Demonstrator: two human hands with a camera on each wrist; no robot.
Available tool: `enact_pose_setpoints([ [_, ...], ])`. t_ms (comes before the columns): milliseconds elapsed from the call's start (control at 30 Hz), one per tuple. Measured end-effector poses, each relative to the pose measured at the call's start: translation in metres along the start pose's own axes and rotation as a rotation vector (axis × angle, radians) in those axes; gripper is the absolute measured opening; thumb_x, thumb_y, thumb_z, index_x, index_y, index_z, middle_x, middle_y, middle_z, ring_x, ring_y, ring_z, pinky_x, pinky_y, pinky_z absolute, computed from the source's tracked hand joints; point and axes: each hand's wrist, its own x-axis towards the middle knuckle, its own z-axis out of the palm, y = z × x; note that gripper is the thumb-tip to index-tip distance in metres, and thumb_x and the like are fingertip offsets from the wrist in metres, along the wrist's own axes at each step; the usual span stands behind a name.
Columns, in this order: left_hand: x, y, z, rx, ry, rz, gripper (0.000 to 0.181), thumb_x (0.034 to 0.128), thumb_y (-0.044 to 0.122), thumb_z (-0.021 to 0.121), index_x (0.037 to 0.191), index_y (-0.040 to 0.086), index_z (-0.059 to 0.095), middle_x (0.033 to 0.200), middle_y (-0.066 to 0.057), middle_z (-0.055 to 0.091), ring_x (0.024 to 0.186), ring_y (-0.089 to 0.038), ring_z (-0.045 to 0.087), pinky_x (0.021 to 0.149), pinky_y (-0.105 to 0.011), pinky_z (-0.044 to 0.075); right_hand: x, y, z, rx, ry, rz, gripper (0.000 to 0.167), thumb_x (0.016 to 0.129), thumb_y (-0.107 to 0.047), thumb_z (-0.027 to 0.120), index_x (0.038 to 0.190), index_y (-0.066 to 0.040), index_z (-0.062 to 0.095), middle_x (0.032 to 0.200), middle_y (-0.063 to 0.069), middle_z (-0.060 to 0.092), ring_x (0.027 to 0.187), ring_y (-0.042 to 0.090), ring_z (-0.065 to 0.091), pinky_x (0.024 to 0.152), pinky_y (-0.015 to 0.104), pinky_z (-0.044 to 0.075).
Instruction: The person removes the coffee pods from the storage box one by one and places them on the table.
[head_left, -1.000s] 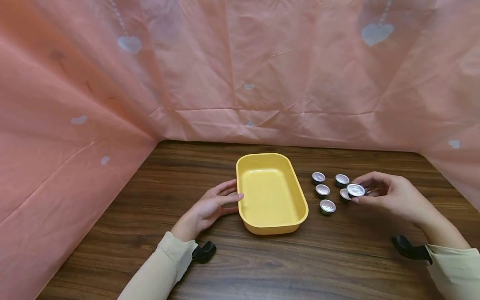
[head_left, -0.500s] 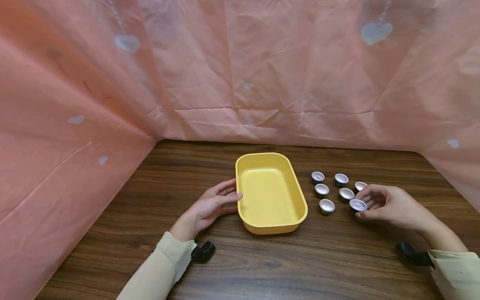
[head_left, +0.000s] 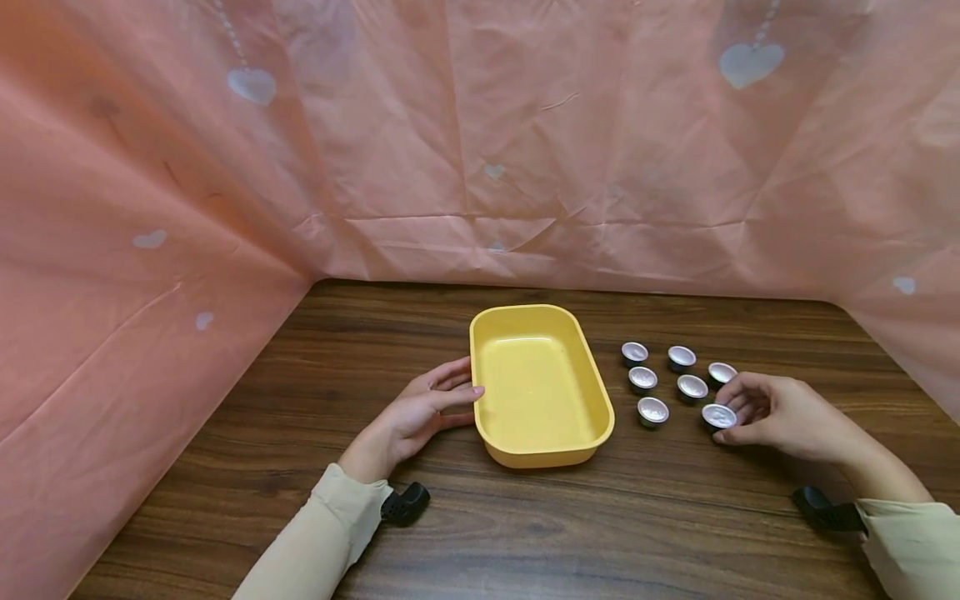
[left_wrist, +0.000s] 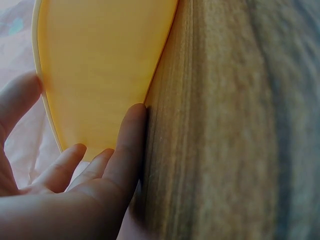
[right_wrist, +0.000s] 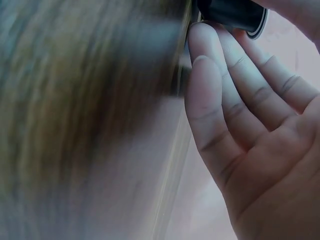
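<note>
In the head view my left hand [head_left: 415, 417] rests against the left side of a yellow plastic tray [head_left: 540, 460], fingers extended along its outer wall and thumb at the rim. The left wrist view shows these fingertips touching the wall [left_wrist: 100, 75]. At the right, my right hand [head_left: 787, 417] pinches a dark coffee capsule [head_left: 719, 417] with a silver foil lid, at table level. Its black side [right_wrist: 232, 15] shows at the top of the right wrist view, between thumb and fingers. Beside it stand several similar capsules, including a near one [head_left: 653, 412] and a middle one [head_left: 692, 388].
Other capsules stand farther back, among them one at the back left [head_left: 634, 353] and one just behind the right hand [head_left: 722, 372]. A brown wooden table [head_left: 570, 533] lies beneath everything. Pink cloth [head_left: 525, 167] with hearts hangs behind and at the sides.
My right hand has carried its capsule down and towards me, to the near right of the group. Another capsule behind it has come into sight. My left hand and the tray stay put.
</note>
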Motion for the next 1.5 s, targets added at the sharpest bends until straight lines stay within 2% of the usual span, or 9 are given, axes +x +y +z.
enact_pose_setpoints([
  [233, -0.001, -0.001, -0.001, -0.002, -0.001, -0.006, 0.069, 0.1032, 0.013, 0.071, 0.166, 0.016, 0.041, 0.167, -0.013, 0.048, 0.140, -0.025, 0.058, 0.118, -0.051, 0.052, 0.000, -0.004, 0.003, -0.011, -0.014, -0.010, 0.038, 0.077, -0.011, 0.097, 0.099, -0.010, 0.067, 0.085, -0.008, 0.068, 0.074, -0.001, 0.062, 0.064, 0.020, 0.053],
  [533, -0.003, 0.000, -0.001, 0.002, -0.002, -0.005, 0.069, 0.1031, 0.012, 0.071, 0.166, 0.016, 0.041, 0.167, -0.013, 0.047, 0.139, -0.023, 0.058, 0.120, -0.052, 0.051, 0.003, -0.010, 0.010, 0.046, -0.008, -0.044, 0.035, 0.077, -0.009, 0.096, 0.097, -0.008, 0.067, 0.085, -0.004, 0.068, 0.073, 0.002, 0.063, 0.064, 0.020, 0.055],
  [700, -0.003, 0.000, -0.001, 0.008, 0.012, -0.004, 0.068, 0.1029, 0.013, 0.071, 0.165, 0.016, 0.042, 0.167, -0.014, 0.047, 0.135, -0.021, 0.060, 0.117, -0.051, 0.052, 0.004, -0.014, 0.010, 0.013, -0.007, -0.028, 0.036, 0.078, -0.016, 0.097, 0.098, -0.010, 0.068, 0.085, -0.003, 0.069, 0.074, 0.001, 0.063, 0.064, 0.021, 0.055],
  [900, -0.002, 0.000, -0.001, 0.001, 0.007, -0.006, 0.069, 0.1029, 0.012, 0.071, 0.165, 0.015, 0.041, 0.167, -0.013, 0.047, 0.139, -0.023, 0.058, 0.119, -0.052, 0.051, 0.004, -0.019, 0.006, -0.061, 0.007, -0.015, 0.038, 0.077, -0.027, 0.099, 0.098, -0.015, 0.070, 0.084, -0.005, 0.072, 0.075, 0.000, 0.063, 0.065, 0.020, 0.054],
  [1200, -0.001, 0.001, 0.001, 0.002, 0.013, -0.002, 0.068, 0.1025, 0.012, 0.071, 0.164, 0.016, 0.043, 0.166, -0.014, 0.049, 0.133, -0.020, 0.061, 0.116, -0.050, 0.054, 0.002, -0.029, 0.002, -0.108, 0.101, -0.107, 0.039, 0.071, -0.026, 0.102, 0.097, -0.019, 0.073, 0.083, -0.008, 0.072, 0.075, 0.000, 0.064, 0.064, 0.019, 0.054],
  [1500, -0.001, 0.001, 0.001, -0.001, 0.013, -0.004, 0.068, 0.1028, 0.012, 0.071, 0.164, 0.015, 0.043, 0.166, -0.014, 0.049, 0.136, -0.021, 0.059, 0.117, -0.050, 0.053, 0.006, -0.037, 0.009, -0.149, 0.117, -0.183, 0.043, 0.069, -0.020, 0.102, 0.098, -0.017, 0.072, 0.084, -0.010, 0.070, 0.075, -0.003, 0.061, 0.063, 0.022, 0.055],
])
